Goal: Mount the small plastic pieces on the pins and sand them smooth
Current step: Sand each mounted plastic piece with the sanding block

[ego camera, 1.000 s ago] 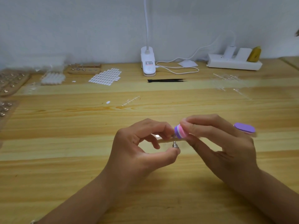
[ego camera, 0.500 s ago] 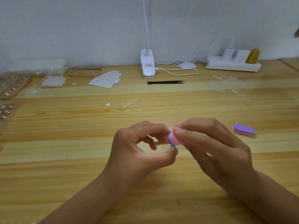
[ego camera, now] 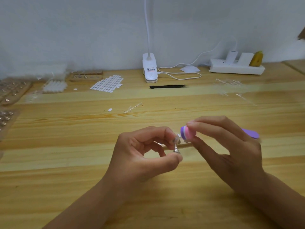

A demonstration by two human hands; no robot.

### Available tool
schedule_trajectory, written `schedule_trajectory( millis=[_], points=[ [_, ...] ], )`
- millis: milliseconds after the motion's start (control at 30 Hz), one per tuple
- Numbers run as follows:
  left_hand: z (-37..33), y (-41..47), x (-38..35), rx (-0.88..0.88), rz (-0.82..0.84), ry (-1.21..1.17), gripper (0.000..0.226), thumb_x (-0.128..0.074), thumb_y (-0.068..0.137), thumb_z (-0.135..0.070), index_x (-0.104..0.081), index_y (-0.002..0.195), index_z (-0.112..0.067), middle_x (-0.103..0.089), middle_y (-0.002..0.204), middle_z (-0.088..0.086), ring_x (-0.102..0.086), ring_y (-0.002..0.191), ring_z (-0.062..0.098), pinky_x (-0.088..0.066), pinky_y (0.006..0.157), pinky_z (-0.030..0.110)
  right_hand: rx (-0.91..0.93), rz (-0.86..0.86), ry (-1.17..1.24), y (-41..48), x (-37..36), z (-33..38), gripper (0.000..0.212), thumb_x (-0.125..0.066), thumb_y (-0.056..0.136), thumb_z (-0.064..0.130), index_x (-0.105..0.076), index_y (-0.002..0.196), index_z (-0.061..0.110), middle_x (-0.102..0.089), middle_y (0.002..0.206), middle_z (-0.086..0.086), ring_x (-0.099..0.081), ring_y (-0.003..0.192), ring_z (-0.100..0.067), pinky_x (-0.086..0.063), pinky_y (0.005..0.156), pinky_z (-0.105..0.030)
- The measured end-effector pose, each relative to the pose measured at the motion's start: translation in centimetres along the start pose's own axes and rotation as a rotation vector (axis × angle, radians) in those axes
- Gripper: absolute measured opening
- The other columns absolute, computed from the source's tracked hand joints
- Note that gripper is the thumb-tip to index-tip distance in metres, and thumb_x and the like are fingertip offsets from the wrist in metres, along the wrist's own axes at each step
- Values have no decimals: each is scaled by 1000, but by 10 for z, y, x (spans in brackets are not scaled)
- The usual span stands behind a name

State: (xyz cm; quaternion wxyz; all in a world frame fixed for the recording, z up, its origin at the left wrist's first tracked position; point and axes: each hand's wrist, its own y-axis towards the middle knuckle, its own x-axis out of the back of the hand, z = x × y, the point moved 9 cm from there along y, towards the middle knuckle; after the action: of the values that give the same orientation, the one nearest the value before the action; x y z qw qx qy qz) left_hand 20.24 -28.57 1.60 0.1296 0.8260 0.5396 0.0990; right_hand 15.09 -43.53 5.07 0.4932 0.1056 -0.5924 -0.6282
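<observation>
My left hand [ego camera: 145,152] pinches a small metal pin [ego camera: 176,148] between thumb and forefinger; a clear plastic piece [ego camera: 177,140] sits on its top. My right hand [ego camera: 227,146] grips a purple and pink sanding block [ego camera: 187,133], held just right of the plastic piece with a small gap between them. Both hands hover over the wooden table [ego camera: 66,162] at its middle. A thin wooden stick [ego camera: 181,146] lies on the table under the hands.
A second purple sanding block [ego camera: 250,133] lies behind my right hand. At the back stand a white clip lamp [ego camera: 149,70], black tweezers [ego camera: 168,86], a power strip [ego camera: 236,67] and a sheet of white pieces [ego camera: 107,83]. Boards with pins [ego camera: 13,91] line the left edge.
My right hand has lifted the sanding block up and to the right, off the plastic piece, which now shows on the pin. My left hand has barely moved.
</observation>
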Motion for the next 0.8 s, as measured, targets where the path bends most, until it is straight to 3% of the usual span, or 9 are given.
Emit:
schedule_trajectory(
  millis=[100, 167, 333, 500, 667, 800],
  points=[
    [5, 1, -4, 39, 46, -51, 28, -79, 69, -17, -74, 95, -10, -72, 90, 7, -65, 82, 18, -52, 72, 31, 36, -38, 72, -2, 0, 14, 26, -73, 90, 6, -67, 114, 9, -67, 107, -6, -67, 100, -13, -51, 89, -17],
    [6, 1, -9, 68, 108, -68, 26, -76, 76, -18, -72, 101, -12, -70, 95, 2, -64, 83, 13, -49, 73, 25, 31, -14, 49, -3, -3, 13, 26, -73, 89, 8, -66, 114, 11, -67, 105, -6, -66, 98, -13, -50, 91, -16],
    [10, 1, -11, 75, 136, -31, 27, -68, 84, -24, -65, 110, -18, -65, 102, -1, -61, 94, 19, -49, 81, 27, -123, -57, 85, -4, 1, -5, 27, -73, 88, 14, -63, 112, 16, -67, 105, -1, -68, 95, -11, -52, 87, -20],
    [5, 1, -15, 38, 141, -20, 24, -66, 86, -26, -63, 108, -19, -60, 98, -12, -53, 82, 9, -43, 74, 18, -70, -8, 74, -5, -7, -2, 25, -74, 85, 11, -63, 107, 12, -63, 101, 1, -63, 97, -5, -47, 89, -11],
    [5, 2, -12, 26, 127, 24, 23, -65, 86, -29, -63, 108, -23, -61, 100, -13, -53, 85, 9, -43, 73, 27, -170, -105, 222, -7, -1, -7, 26, -76, 85, 16, -61, 106, 18, -64, 99, 1, -67, 93, -14, -53, 80, -25],
    [3, 1, -12, 19, 132, 11, 24, -66, 86, -27, -64, 110, -23, -61, 101, -12, -53, 82, 9, -43, 72, 30, -135, 18, 163, -7, -14, -4, 20, -74, 85, 14, -63, 101, 14, -63, 94, -2, -63, 89, -8, -49, 78, -15]
  ],
)
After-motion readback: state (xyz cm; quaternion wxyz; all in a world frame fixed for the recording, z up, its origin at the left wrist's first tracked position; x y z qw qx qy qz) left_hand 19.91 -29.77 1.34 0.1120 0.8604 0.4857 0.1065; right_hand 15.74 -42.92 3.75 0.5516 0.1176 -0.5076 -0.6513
